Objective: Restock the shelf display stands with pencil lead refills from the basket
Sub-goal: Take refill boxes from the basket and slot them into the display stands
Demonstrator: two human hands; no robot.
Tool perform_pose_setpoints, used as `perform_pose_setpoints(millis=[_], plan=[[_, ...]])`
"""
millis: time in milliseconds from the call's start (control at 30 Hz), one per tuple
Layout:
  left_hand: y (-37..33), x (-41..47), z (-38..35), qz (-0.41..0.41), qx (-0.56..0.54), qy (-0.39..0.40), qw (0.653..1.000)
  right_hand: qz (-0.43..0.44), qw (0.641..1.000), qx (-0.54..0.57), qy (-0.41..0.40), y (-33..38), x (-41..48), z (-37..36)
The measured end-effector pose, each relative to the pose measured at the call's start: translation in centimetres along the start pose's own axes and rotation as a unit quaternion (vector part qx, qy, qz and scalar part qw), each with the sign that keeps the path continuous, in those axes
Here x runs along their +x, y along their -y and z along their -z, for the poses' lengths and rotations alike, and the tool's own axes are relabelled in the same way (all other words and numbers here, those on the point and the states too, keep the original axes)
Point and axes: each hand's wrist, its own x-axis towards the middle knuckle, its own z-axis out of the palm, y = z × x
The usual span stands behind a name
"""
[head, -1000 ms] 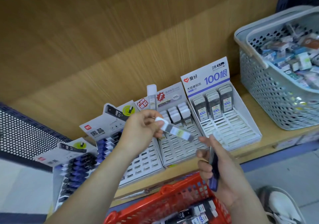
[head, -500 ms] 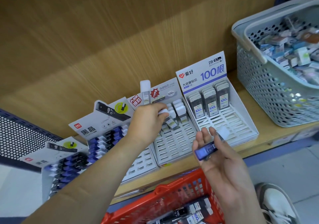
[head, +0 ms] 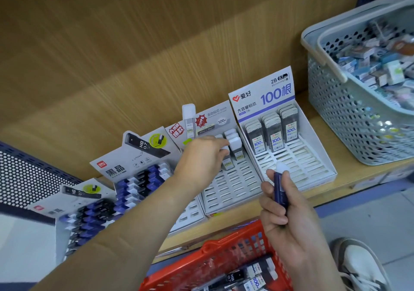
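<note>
Refill, slim dark-blue plastic case (head: pixel 280 190), likely light, stiff, slick: gripped mid-body by right hand (head: pixel 289 221) at 5 o'clock. Left hand (head: pixel 201 158) at white-capped cases (head: pixel 235 144), grip hidden, cannot tell.

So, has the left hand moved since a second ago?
Yes. The left hand went from above the middle stand's empty front slots back to its stocked rear rows.
</note>
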Motion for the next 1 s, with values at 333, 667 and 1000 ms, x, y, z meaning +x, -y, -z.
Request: perform_pose_setpoints(millis=[333, 667, 1000], plan=[[0.0, 0.1, -1.6, 0.013, 0.042, -0.054, 0.998, 0.036, 0.977, -0.209, 0.0, 0.2, -0.5, -0.2], [-2.8, -2.3, 1.4, 0.138, -0.48, 0.209, 0.841, -0.221, 0.954, 0.029, 0.203, 0.3, -0.2, 0.9], [-1.9, -3.5, 1.9, 0.242, -0.519, 0.061, 0.818, -0.219, 0.96, -0.031, 0.173, -1.2, 0.1, 1.5]])
